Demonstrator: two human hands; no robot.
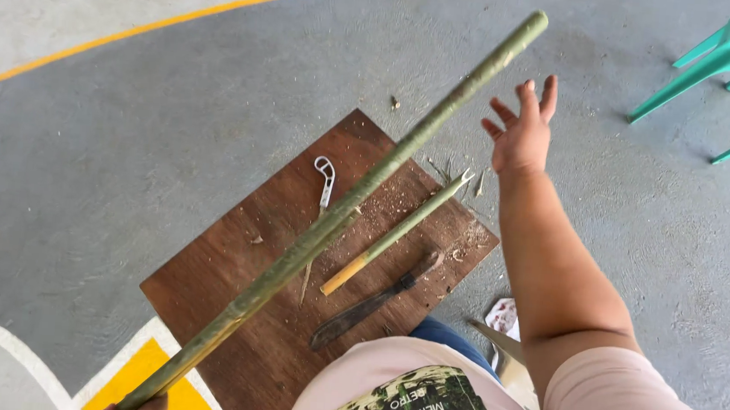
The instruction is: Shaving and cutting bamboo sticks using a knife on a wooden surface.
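**Green bamboo pole held at one end, free hand raised beside it**

Bamboo, long and green, is the central object: the pole runs diagonally from the lower left corner to the upper middle of the view, raised above a brown wooden board that lies on the grey floor. We hold its lower end in the left hand, of which only the fingertips show at the frame edge; the grip appears closed round the pole. The right hand is lifted clear of the pole, fingers spread and holding nothing. On the board lie a shorter bamboo piece with a split tip, a dark machete-like blade, a small white looped tool, and scattered shavings. Turquoise chair legs stand at upper right.

We judge the main risk to be leverage: supported at one end only, the pole may sag, swing or slip, striking the shorter piece or knocking the blade toward our knee. Loose shavings could also let the board shift on the floor.
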